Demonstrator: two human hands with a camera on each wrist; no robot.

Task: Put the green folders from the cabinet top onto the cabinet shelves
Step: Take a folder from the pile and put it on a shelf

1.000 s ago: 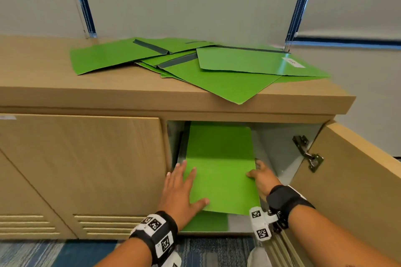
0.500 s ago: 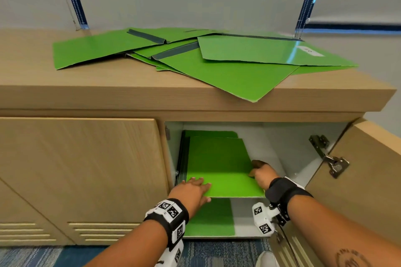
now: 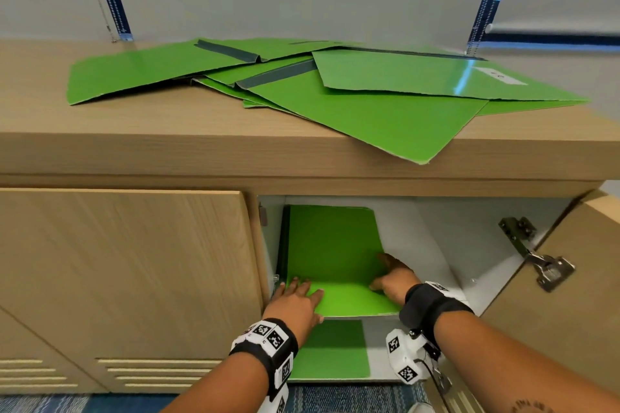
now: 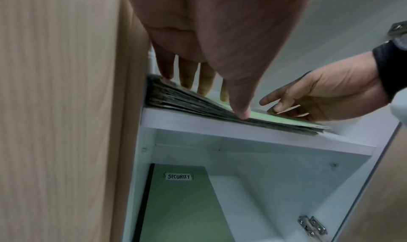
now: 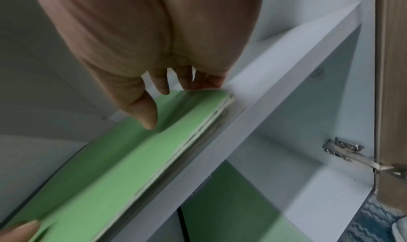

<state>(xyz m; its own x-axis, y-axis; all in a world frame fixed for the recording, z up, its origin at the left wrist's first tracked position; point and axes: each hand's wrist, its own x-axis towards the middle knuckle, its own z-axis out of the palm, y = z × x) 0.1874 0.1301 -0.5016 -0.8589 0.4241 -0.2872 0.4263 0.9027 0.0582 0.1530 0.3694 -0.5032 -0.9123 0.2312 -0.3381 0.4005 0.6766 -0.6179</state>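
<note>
Several green folders (image 3: pixel 369 111) lie fanned out on the wooden cabinet top (image 3: pixel 100 134); one corner overhangs its front edge. Inside the open right compartment, a stack of green folders (image 3: pixel 335 251) lies flat on the upper white shelf (image 4: pixel 242 132). My left hand (image 3: pixel 298 292) presses its straight fingers (image 4: pixel 240 110) on the stack's front left corner. My right hand (image 3: pixel 385 273) sits at the stack's right edge, thumb (image 5: pixel 145 113) on top, fingers against the side. Another green folder (image 3: pixel 332 352), labelled SECURITY (image 4: pixel 178 176), lies on the bottom shelf.
The right cabinet door (image 3: pixel 577 295) stands open to my right on a metal hinge (image 3: pixel 536 261). The left door (image 3: pixel 117 271) is closed. White shelf space shows to the right of the stack. Window blinds hang behind the cabinet top.
The top folder has slid back onto the shelf stack until its front edge lines up. Both hands followed it inward and now rest on the stack.
</note>
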